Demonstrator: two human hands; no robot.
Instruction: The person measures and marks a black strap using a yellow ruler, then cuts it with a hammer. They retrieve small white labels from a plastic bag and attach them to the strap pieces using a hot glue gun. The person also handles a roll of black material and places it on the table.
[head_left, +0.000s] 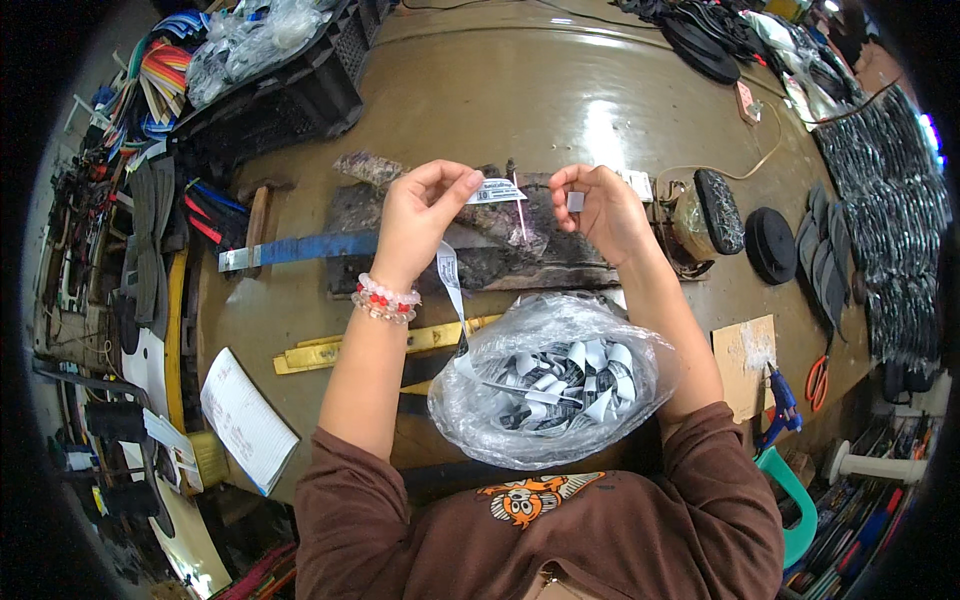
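Left hand (428, 208) pinches the printed label strip (499, 191) between thumb and fingers; one end projects at three o'clock from it; a length hangs toward five o'clock, reaching the clear plastic bag (465, 432); right hand (615, 215), at three o'clock, shows curled fingers at a pale square piece (575, 202); grip there cannot be confirmed.

Lighting: moderate overall, bright over the tabletop (450, 110). Strong white glare patch on it, beyond the clear plastic bag (455, 425); bag film carries small glints. Glossy packets (885, 240), far right of bag, sparkle; bluish-white light (932, 135) also far right of bag, at the rim. Darker far left of bag. Fisheye: straight edges bow, outer zones softer, corners black. Bag area fairly sharp.
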